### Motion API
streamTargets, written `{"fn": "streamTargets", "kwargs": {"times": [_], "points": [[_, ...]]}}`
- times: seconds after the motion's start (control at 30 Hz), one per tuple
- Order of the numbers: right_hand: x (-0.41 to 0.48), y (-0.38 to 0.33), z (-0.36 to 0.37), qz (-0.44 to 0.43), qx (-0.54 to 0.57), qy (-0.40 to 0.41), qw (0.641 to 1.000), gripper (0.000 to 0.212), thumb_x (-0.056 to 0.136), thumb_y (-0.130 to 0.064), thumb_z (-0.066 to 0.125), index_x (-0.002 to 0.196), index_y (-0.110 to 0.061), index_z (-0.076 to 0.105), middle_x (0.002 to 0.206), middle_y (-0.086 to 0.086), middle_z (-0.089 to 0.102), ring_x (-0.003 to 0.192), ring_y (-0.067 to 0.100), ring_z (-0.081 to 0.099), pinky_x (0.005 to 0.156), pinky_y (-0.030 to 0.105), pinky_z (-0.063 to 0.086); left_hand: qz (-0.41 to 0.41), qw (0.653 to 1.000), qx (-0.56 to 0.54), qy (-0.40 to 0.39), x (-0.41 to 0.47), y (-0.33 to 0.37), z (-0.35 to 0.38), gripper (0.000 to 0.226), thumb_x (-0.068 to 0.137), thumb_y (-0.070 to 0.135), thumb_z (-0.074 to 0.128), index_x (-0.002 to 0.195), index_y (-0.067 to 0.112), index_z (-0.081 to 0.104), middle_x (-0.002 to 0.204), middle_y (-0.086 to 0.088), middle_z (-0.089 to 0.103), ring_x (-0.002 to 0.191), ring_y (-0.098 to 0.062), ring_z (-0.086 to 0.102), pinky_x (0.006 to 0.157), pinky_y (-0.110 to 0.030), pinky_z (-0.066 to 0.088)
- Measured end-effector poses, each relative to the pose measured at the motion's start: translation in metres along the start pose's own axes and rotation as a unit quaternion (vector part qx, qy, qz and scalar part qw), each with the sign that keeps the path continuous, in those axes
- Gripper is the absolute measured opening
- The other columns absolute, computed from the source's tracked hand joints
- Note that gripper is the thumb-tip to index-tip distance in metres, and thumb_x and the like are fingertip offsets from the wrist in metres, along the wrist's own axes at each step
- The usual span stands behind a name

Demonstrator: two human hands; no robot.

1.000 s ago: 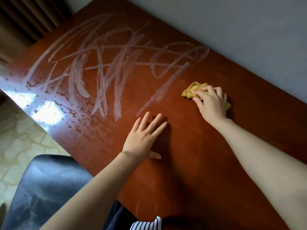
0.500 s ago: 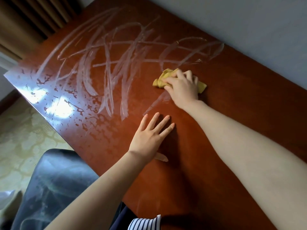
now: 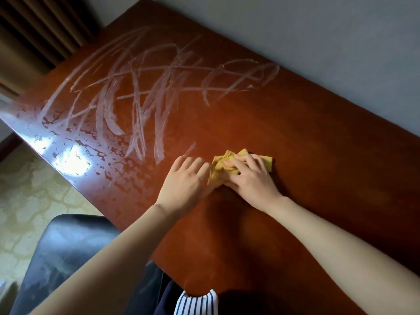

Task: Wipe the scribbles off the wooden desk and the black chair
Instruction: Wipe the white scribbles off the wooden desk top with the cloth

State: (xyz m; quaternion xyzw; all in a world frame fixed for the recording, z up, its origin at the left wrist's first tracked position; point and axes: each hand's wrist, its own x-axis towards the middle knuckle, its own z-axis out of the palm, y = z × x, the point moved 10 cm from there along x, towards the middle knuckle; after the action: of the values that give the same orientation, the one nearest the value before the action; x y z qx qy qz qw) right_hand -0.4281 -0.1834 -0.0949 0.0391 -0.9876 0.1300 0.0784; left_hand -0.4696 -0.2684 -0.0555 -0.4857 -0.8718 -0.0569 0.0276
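Observation:
White scribbles (image 3: 145, 92) cover the far left half of the reddish wooden desk (image 3: 318, 144). A crumpled yellow cloth (image 3: 221, 165) lies on the desk near its middle. My right hand (image 3: 252, 178) lies on top of the cloth with fingers curled into it. My left hand (image 3: 186, 180) sits right beside it, fingers bent, its fingertips at the cloth's left edge. The black chair (image 3: 61, 253) shows at the lower left, smeared with pale marks.
A grey wall (image 3: 318, 30) runs along the desk's far edge. Brown curtains (image 3: 34, 30) hang at the upper left. Patterned carpet (image 3: 29, 201) lies left of the desk. A striped garment (image 3: 197, 303) shows at the bottom edge.
My right hand has dragged the cloth back toward me, wiping away most of the long stroke nearest it. My left hand has gone from flat and spread to bent, against the cloth.

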Motion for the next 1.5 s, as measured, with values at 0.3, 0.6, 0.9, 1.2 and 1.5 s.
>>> {"fn": "streamTargets", "kwargs": {"times": [0.3,0.6,0.9,1.2,1.5], "points": [[-0.019,0.090,-0.028,0.099,0.036,0.069,0.992,0.033,0.073,-0.011,0.079,0.104,-0.022,0.074,0.107,0.007,0.065,0.104,0.027,0.045,0.085,0.048,0.042,-0.047,0.980,-0.025,-0.191,0.050,0.001,0.045,0.079,0.092,0.052,0.047,0.151,0.022,0.005,0.160,-0.003,-0.002,0.146,-0.026,-0.002,0.117,-0.043,0.001],[0.031,0.204,-0.047,0.275,-0.008,0.103,0.956,0.025,0.084,-0.025,0.069,0.109,-0.027,0.072,0.113,0.006,0.063,0.101,0.037,0.049,0.083,0.044,0.037,-0.022,0.965,0.022,-0.259,0.094,-0.002,0.074,0.114,0.073,0.074,0.053,0.149,0.020,-0.014,0.157,-0.004,-0.021,0.144,-0.027,-0.018,0.114,-0.049,-0.009],[0.107,0.279,-0.054,0.412,-0.023,0.102,0.905,0.029,0.092,-0.036,0.057,0.120,-0.032,0.064,0.126,0.001,0.053,0.119,0.032,0.039,0.096,0.044,0.031,-0.033,0.967,-0.008,-0.253,0.095,-0.009,0.081,0.121,0.068,0.078,0.053,0.148,0.024,-0.021,0.156,0.000,-0.024,0.144,-0.023,-0.020,0.111,-0.049,-0.015],[0.179,0.253,-0.034,0.405,-0.015,0.077,0.911,0.027,0.095,-0.035,0.050,0.119,-0.032,0.063,0.132,0.002,0.048,0.128,0.032,0.033,0.102,0.048,0.027,-0.045,0.968,-0.018,-0.245,0.096,-0.009,0.081,0.123,0.066,0.076,0.056,0.147,0.026,-0.022,0.156,0.002,-0.024,0.144,-0.022,-0.020,0.110,-0.048,-0.017],[0.150,0.156,-0.009,0.219,-0.020,0.088,0.971,0.028,0.088,-0.032,0.061,0.115,-0.036,0.067,0.113,0.002,0.062,0.101,0.033,0.049,0.082,0.044,0.037,-0.047,0.965,-0.016,-0.258,0.096,-0.009,0.082,0.123,0.065,0.076,0.057,0.148,0.025,-0.019,0.156,0.002,-0.022,0.145,-0.021,-0.018,0.113,-0.049,-0.012]]}}
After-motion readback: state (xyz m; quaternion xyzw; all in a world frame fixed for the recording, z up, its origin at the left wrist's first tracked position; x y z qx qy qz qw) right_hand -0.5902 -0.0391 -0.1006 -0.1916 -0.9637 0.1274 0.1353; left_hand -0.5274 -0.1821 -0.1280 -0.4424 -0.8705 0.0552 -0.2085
